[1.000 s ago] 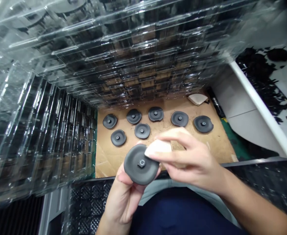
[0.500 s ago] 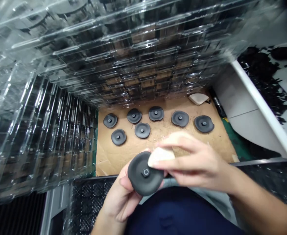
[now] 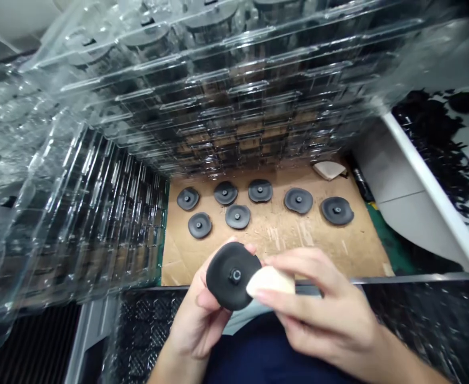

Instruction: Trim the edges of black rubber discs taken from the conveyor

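Observation:
In the head view my left hand [image 3: 202, 309] grips a dark grey dished disc [image 3: 226, 290] with a small raised hub at its centre, its hollow side facing up. Pinched between the thumb and fingers of my right hand [image 3: 326, 304] is a white wedge-shaped sponge [image 3: 272, 282]. The sponge's tip meets the right edge of the disc. Beyond my hands, several similar grey discs lie hub up on a brown cardboard sheet [image 3: 338, 250]; the closest is a disc [image 3: 238, 217] just above the held one.
Tall stacks of clear plastic trays [image 3: 114, 213] rise at the left and the back. A second white wedge [image 3: 329, 170] rests at the cardboard's far right corner. Past a white panel edge [image 3: 430, 181], small black parts [image 3: 434, 128] lie heaped.
My right hand and the sponge have moved down and to the right along the disc, from its upper right edge to its right edge. The disc has tilted slightly.

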A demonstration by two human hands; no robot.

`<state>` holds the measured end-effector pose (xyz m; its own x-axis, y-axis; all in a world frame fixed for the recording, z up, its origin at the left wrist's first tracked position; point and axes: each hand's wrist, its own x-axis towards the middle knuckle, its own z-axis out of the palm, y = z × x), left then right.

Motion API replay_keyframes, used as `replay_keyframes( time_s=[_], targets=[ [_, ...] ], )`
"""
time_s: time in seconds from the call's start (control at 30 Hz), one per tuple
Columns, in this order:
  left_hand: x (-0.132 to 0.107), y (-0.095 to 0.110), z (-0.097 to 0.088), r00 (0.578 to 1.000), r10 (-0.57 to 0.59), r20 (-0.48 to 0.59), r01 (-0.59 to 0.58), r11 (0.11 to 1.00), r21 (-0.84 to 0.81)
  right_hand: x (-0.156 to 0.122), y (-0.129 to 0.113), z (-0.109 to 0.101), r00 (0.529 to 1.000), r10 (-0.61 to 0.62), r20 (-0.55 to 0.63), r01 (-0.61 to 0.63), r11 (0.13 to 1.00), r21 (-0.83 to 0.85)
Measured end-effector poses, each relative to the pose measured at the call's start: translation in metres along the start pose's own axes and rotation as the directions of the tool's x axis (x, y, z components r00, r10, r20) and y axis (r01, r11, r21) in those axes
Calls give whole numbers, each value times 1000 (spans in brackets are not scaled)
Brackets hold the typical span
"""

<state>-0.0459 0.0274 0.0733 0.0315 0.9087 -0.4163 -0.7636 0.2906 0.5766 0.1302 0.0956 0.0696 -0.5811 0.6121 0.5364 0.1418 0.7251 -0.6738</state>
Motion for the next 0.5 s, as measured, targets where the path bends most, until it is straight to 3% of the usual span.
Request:
replay_keyframes(
  time_s=[0.2,0.4,0.5],
  targets=[
    [3,-10,11,975,208,-81,-207,978,24,2,-13,8,993,39,-113,-49,995,-83],
    [3,-20,16,945,283,-165,-271,958,93,8,-15,12,989,52,-139,-66,993,-96],
    [2,-19,14,956,260,-133,-253,965,70,20,-3,7,992,20,-125,-39,989,-146]
  ],
)
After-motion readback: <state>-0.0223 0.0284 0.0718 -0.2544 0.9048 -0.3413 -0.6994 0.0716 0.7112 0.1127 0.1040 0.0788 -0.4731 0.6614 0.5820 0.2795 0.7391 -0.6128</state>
